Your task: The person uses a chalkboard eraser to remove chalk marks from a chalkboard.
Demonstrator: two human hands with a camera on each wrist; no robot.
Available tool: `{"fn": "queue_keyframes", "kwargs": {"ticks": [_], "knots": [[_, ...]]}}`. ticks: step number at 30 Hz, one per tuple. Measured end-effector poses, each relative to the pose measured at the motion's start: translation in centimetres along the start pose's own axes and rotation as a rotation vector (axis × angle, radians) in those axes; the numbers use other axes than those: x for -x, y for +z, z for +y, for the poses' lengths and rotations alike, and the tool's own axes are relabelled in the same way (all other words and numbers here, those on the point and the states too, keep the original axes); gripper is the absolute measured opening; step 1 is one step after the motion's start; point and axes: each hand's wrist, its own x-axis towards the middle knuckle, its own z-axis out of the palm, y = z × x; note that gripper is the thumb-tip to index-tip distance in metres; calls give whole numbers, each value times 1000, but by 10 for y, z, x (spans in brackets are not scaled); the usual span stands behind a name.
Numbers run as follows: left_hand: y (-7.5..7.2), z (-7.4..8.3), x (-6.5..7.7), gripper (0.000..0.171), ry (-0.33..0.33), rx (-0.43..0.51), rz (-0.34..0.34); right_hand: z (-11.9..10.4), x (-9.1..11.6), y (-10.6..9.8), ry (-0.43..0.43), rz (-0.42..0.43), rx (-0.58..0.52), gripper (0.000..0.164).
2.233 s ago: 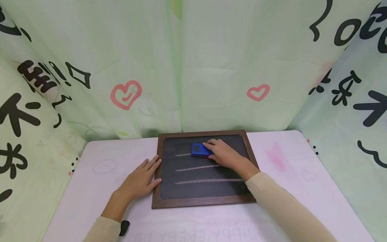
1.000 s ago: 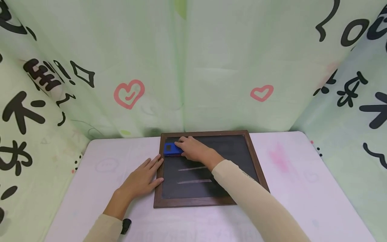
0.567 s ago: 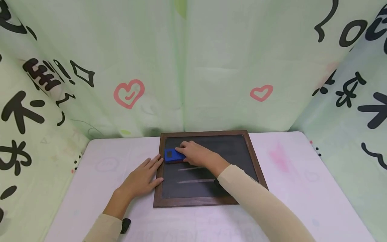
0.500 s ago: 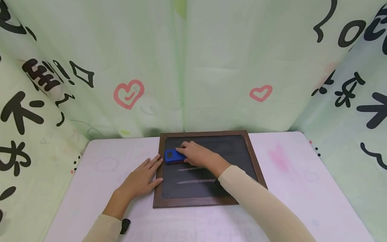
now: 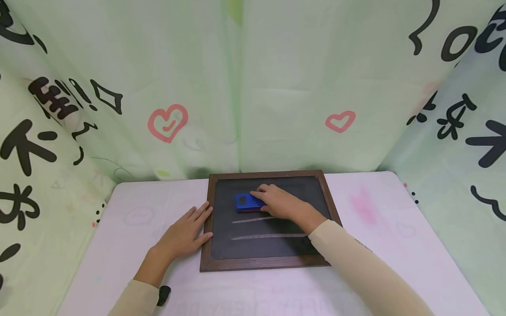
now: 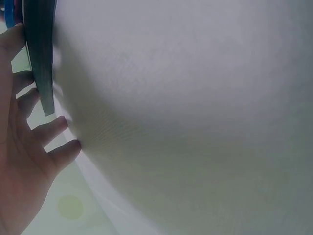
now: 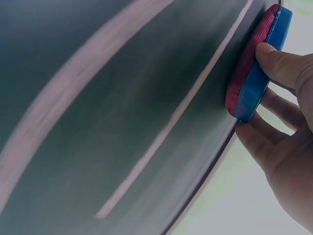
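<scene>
Blue eraser (image 5: 246, 201): slid rightward, fingers of our right hand (image 5: 283, 203) clamped on it.
Chalk lines (image 5: 261, 237): top gone, leaving us two.
Frame (image 5: 261, 263): left hand (image 5: 184, 234) touching, fingers apart.

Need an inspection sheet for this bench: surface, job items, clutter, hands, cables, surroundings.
Surface: pale table, with a pink patch right of the board.
Board: dark chalkboard in a brown frame; two pale lines visible, each partly hidden by the right hand or arm.
Eraser: blue eraser with red pad, on the board beyond both lines.
Clutter: nothing seen.
Left hand: fingers extended, touching the frame's left side.
Right hand: gripping the eraser.
Cables: nothing seen.
Surroundings: pale green curtain behind and at both sides, with black markings and red hearts.
</scene>
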Motion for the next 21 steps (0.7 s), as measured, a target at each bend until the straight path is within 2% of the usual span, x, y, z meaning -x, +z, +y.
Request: {"fn": "queue_keyframes", "kwargs": {"ticks": [13, 21], "knots": [[3, -2, -1, 72, -12, -3, -17, 46, 43, 3, 112, 63, -16, 61], [2, -2, -1, 72, -8, 2, -18, 73, 78, 3, 161, 122, -24, 59]]}}
